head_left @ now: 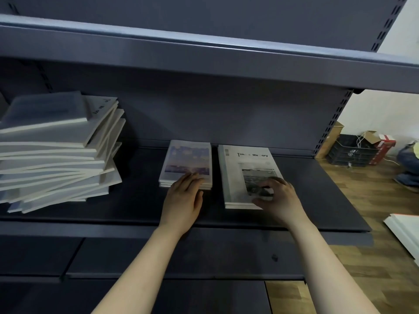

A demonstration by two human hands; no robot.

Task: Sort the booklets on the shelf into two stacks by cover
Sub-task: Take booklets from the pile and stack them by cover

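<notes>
Two small stacks lie side by side on the dark shelf (136, 200). The left stack (188, 159) has a purple-blue photo cover; my left hand (183, 200) rests flat on its near edge, fingers apart. The right stack (244, 168) has a white cover with black lettering and a grey photo; my right hand (278, 198) lies on its near right corner, fingers curled over the edge. A tall untidy pile of unsorted booklets (59, 150) stands at the shelf's far left, fanned and leaning.
An upper shelf (204, 53) overhangs the work area. A lower shelf (181, 257) juts out below my forearms. Right of the unit is wooden floor with a black crate (351, 150), cardboard boxes, a white panel (403, 232) and a crouching person (408, 164).
</notes>
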